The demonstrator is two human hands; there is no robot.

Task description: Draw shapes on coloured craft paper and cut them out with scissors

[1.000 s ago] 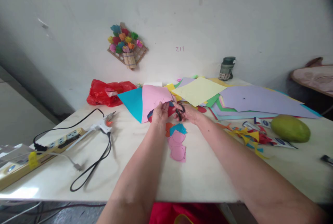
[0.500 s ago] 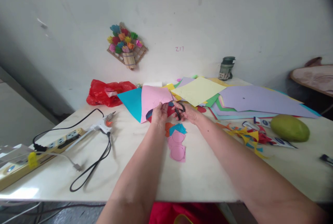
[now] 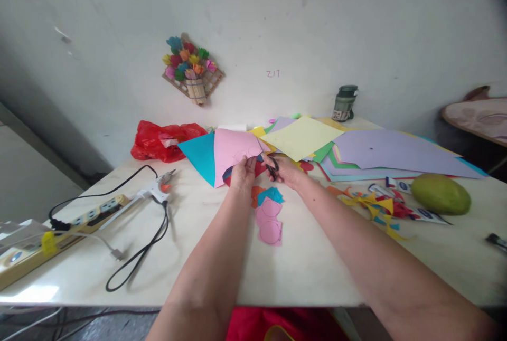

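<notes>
My left hand (image 3: 243, 173) grips the lower edge of a pink paper sheet (image 3: 232, 143), which has circles drawn on it. In my right hand (image 3: 285, 171) is a pair of scissors with black handles (image 3: 273, 168); their blades reach the right side of the pink sheet. Under that sheet lie a blue sheet (image 3: 201, 156) and some red paper. Close to me on the table are cut pink pieces (image 3: 270, 231) with drawn circles, a blue piece (image 3: 271, 195) and an orange piece (image 3: 257, 196).
Coloured sheets (image 3: 392, 148) are stacked at the back right. Paper scraps (image 3: 372, 204), glue tubes (image 3: 430, 216) and a green mango-like fruit (image 3: 441, 194) lie at right. A red plastic bag (image 3: 158, 141), a glue gun (image 3: 158, 188) and a power strip (image 3: 83, 219) occupy the left.
The scissor handles have come closer together, and the blades have shifted slightly on the pink sheet. My left hand keeps its hold in nearly the same spot.
</notes>
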